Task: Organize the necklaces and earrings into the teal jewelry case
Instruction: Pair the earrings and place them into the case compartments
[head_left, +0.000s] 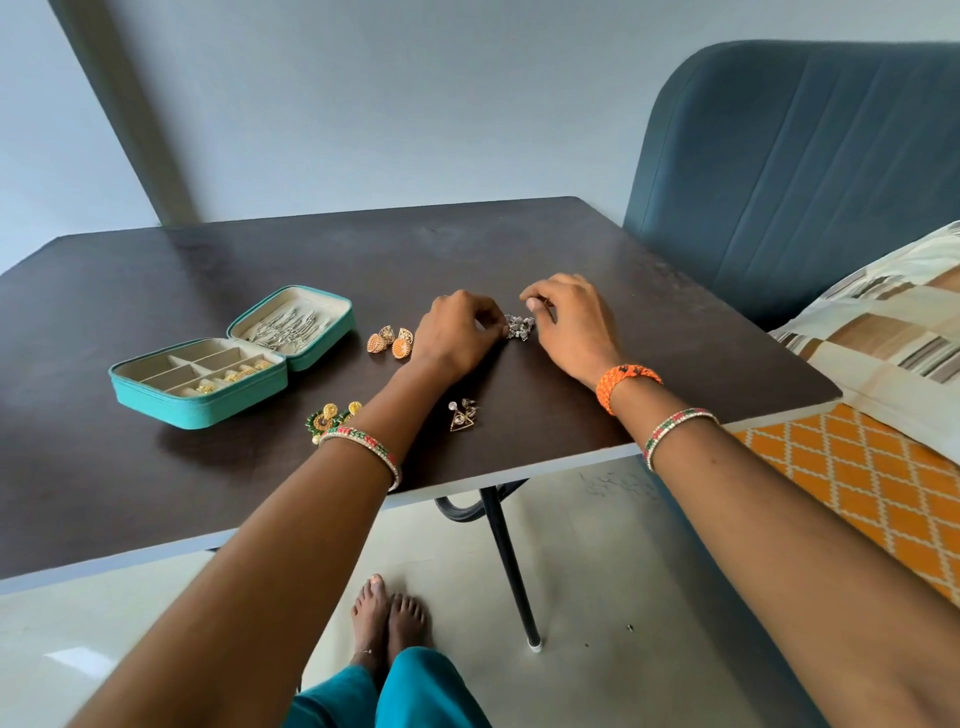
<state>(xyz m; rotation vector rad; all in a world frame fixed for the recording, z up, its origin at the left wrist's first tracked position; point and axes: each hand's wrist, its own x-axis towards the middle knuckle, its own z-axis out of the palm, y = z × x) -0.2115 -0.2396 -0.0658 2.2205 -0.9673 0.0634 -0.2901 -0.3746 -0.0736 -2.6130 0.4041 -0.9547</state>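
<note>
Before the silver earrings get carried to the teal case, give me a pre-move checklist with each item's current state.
1. Left hand pinches the silver earrings: ok.
2. Right hand also on them: ok.
3. Earrings lifted off the table: not ok.
4. Teal case open: ok.
5. Free tray compartments: ok.
6. Path clear: not ok, orange earrings lie between.

— What is she wearing on her arms?
— A stone-set bangle (363, 449) in red, green and white is sitting on each forearm, and an orange band (623, 382) is circling the right wrist.
— And below?
— Teal trousers (395, 696) are showing; the feet (389, 613) are going bare.
</note>
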